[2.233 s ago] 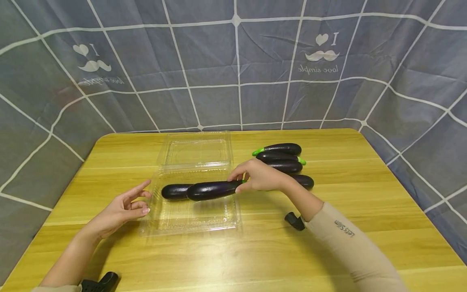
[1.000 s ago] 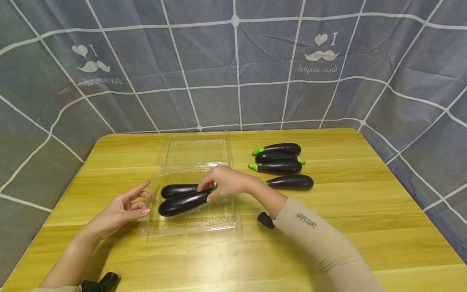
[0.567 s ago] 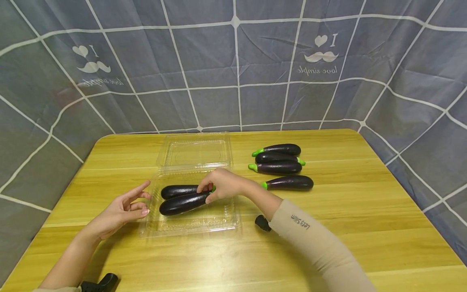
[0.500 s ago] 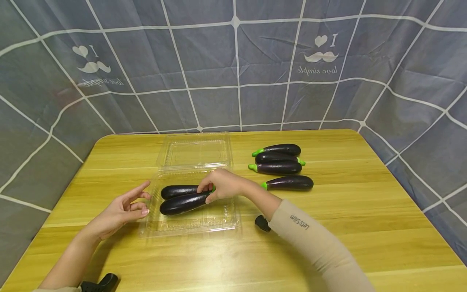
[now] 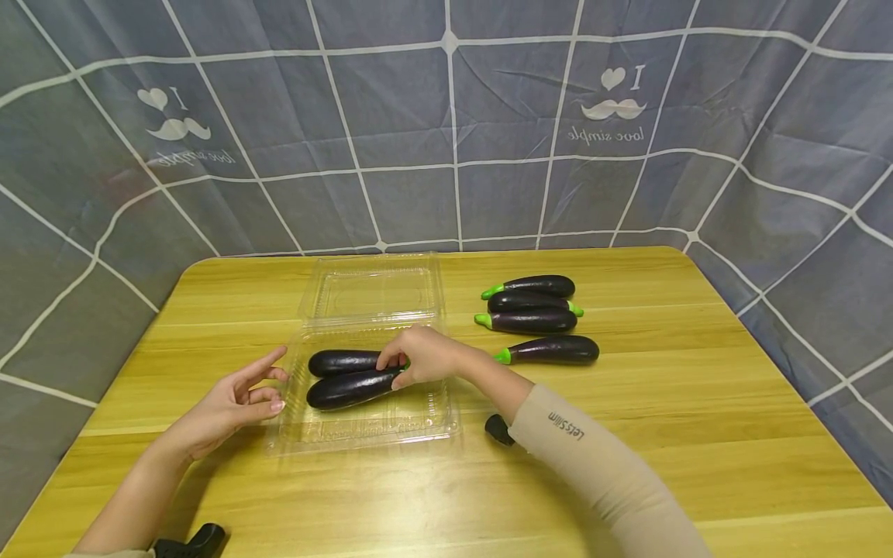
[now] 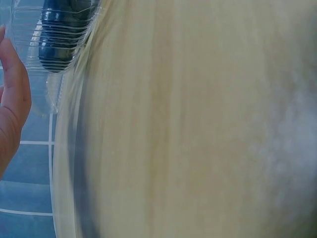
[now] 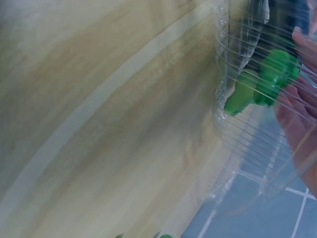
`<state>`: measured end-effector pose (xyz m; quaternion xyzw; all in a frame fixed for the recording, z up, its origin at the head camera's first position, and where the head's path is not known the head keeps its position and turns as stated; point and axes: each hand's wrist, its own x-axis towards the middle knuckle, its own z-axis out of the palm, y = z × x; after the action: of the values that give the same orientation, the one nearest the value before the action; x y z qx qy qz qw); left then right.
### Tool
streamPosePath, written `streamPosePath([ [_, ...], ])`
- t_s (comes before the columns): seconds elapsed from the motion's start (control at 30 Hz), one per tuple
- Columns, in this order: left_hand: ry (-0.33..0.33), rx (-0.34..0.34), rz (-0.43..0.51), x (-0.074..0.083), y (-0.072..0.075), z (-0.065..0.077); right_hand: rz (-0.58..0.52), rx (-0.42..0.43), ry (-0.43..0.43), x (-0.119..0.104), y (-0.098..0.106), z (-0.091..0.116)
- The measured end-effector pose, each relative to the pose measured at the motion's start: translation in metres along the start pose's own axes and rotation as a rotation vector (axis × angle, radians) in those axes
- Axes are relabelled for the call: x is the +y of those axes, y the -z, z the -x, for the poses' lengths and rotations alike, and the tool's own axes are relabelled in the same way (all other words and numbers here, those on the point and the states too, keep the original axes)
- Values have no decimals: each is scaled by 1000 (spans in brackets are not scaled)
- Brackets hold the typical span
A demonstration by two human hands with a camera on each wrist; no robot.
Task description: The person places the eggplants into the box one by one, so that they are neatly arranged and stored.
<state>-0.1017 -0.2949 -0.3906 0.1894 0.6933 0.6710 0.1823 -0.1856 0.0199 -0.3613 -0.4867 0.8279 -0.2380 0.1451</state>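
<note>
Two dark purple eggplants lie side by side in the base of a clear plastic clamshell box. My right hand pinches the nearer eggplant by its stem end, thumb on the near side and fingers on the far side. The rear eggplant lies against it, its right end behind my fingers. Through the box wall, the right wrist view shows the green caps beside my fingers. At the box's left side, my left hand holds nothing, index finger extended and the other fingers loosely bent.
The box's lid lies folded back behind the base. On the table to the right, three eggplants lie bunched together, with another eggplant in front of them. A grey checked curtain surrounds the table's back and sides.
My right hand has brought the nearer eggplant leftward and down into the box, alongside the other one. In the last half second it has barely shifted. My left hand has stayed put.
</note>
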Motion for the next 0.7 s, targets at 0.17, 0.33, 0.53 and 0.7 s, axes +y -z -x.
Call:
streamPosePath([
  [0.17,-1,-2,3,-1,0,0,3,-4,-16,0,-3,-1],
  [0.33,1,-1,-2,0,0,0,-6,-8,-29,1,-4,-1],
  [0.53,6,3,-6,0,0,0,-3,-11,-25,2,-5,-2],
  [0.7,7,11,-10,0,-1,0,-17,-17,-36,3,-5,-2],
])
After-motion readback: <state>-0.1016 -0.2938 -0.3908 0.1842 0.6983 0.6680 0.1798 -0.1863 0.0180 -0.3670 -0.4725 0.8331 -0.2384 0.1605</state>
